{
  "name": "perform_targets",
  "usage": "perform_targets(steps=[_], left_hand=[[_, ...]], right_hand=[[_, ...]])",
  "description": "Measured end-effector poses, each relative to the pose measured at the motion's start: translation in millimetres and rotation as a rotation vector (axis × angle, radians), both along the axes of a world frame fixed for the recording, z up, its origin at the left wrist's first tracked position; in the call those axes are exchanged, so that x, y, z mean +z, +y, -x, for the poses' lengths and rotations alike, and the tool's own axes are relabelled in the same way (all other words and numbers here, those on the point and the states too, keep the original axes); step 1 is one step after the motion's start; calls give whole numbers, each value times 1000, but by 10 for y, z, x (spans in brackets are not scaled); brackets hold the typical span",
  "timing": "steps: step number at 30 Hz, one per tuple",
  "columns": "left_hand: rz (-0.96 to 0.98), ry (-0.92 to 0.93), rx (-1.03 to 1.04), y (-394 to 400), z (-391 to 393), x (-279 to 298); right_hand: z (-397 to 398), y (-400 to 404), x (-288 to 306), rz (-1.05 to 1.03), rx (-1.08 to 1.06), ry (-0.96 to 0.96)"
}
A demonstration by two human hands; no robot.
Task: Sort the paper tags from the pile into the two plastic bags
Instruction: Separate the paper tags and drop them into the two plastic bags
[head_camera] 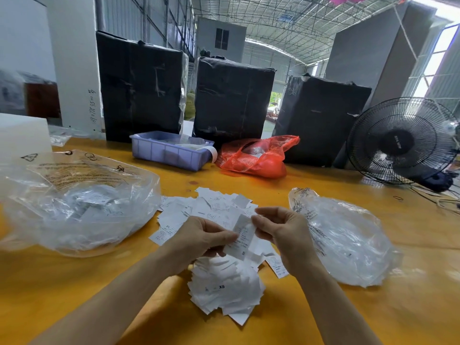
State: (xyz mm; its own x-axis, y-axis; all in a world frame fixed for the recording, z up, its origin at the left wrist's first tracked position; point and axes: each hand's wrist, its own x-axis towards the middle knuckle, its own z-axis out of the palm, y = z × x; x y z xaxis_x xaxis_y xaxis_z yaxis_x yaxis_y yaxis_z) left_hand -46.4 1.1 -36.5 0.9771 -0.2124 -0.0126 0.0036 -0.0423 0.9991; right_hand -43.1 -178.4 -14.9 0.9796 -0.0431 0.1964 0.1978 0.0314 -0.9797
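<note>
Your yellow tabletop [74, 282] carries everything, and the pile of paper tags [219, 215] at its middle is the landmark for the rest. To the left of the pile lies the larger clear plastic bag [79, 207], mouth towards the pile and already holding many white tags; to the right of the pile lies the smaller clear bag [348, 240], whose contents you cannot make out through the glare. Beyond the pile stand a lilac plastic bin [169, 153] and a red bag [256, 158], and a black fan [403, 143] sits beyond it to the right. Nearer to you than the pile is a second, tighter heap of tags [224, 287], one showing XS. Just above that heap your two hands meet on a single tag [242, 236] printed with an S: your left hand [199, 242] pinches its left edge between thumb and fingers, and your right hand [281, 235] pinches its upper right edge. You appear to be at the reading step, checking the size before choosing a bag. The next move calls for settling which bag takes S, letting one hand release, and carrying the tag over that bag's opening without dragging loose neighbours off the pile.
</note>
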Motion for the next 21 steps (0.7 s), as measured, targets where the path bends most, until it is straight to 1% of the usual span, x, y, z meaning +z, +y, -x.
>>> perform_targets(steps=[2,3,4,5,6,7,8,10,12,14,16,19,21], left_hand=[[-95,-61,-36,24,14,21],[-123,-105,-9,39,18,50],[-123,-155,65,68,4,83],[-91,-209,185,109,-14,125],[-40,-267,349,181,-40,176],[-11,-334,545,288,-68,237],[-27,-396,745,426,-89,303],[-157,-457,1075,759,-113,379],[-276,-462,1289,1094,-98,396],[-407,-474,1387,1353,-64,362],[-568,-433,1401,1500,-52,288],[-797,-276,1340,1510,-66,209],[-829,-264,1328,1502,-111,154]], right_hand=[[2,-8,-1,-6,-13,-26],[2,-17,3,3,-30,-46],[1,-32,10,29,-59,-74],[-2,-59,18,79,-105,-116],[-13,-89,27,152,-170,-173],[-25,-134,38,240,-246,-236],[-36,-182,56,333,-325,-296],[-61,-306,96,502,-490,-382],[-103,-480,113,650,-659,-415],[-153,-674,110,781,-781,-359],[-205,-866,71,900,-827,-198],[-236,-1039,-26,1036,-757,97],[-211,-1046,-81,1135,-667,265]])
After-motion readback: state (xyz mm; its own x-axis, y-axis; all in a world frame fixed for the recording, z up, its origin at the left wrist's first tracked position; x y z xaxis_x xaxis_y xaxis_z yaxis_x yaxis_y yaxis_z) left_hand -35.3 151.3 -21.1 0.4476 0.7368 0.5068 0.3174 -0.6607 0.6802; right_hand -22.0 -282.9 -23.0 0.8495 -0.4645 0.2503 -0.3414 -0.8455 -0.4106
